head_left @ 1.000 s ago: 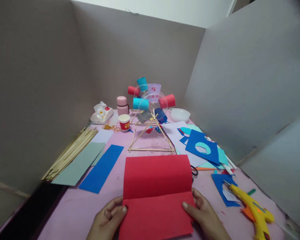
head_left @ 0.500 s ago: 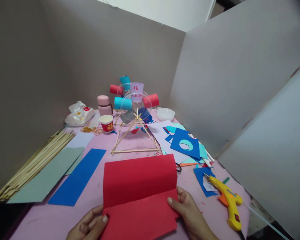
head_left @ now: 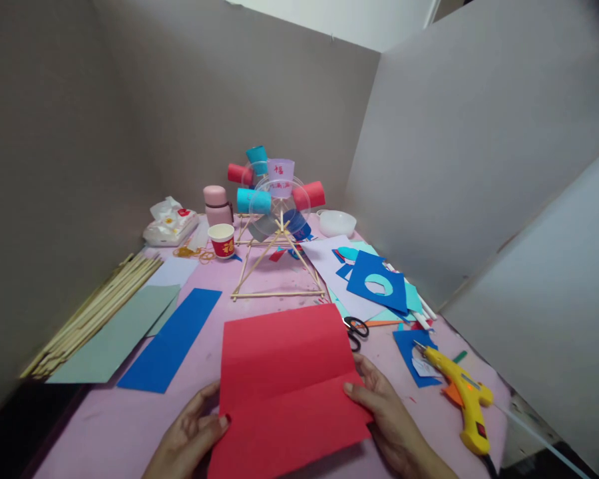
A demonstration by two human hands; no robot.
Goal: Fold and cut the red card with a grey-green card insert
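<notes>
A red sheet of paper [head_left: 284, 372] with a crease across its middle lies on the pink table [head_left: 130, 426] right in front of me. My left hand [head_left: 190, 436] grips its lower left edge, thumb on top. My right hand [head_left: 379, 406] pinches its right edge at the crease, thumb on top of the sheet. The near flap is lifted slightly off the table.
Black scissors [head_left: 354, 330] lie just past the sheet's right corner. A yellow glue gun [head_left: 462, 399] sits at the right. Blue paper strip [head_left: 172, 339], grey sheet [head_left: 114, 336] and wooden sticks [head_left: 94, 309] lie left. A stick-and-cup wheel model [head_left: 277, 219], paper scraps [head_left: 377, 283], cup [head_left: 222, 240] and bowl [head_left: 337, 223] stand behind.
The far half of the red sheet, which stood up folded, has been laid back flatter, uncovering the scissors. My view shifted sideways. Both hands kept their hold on the paper's edges.
</notes>
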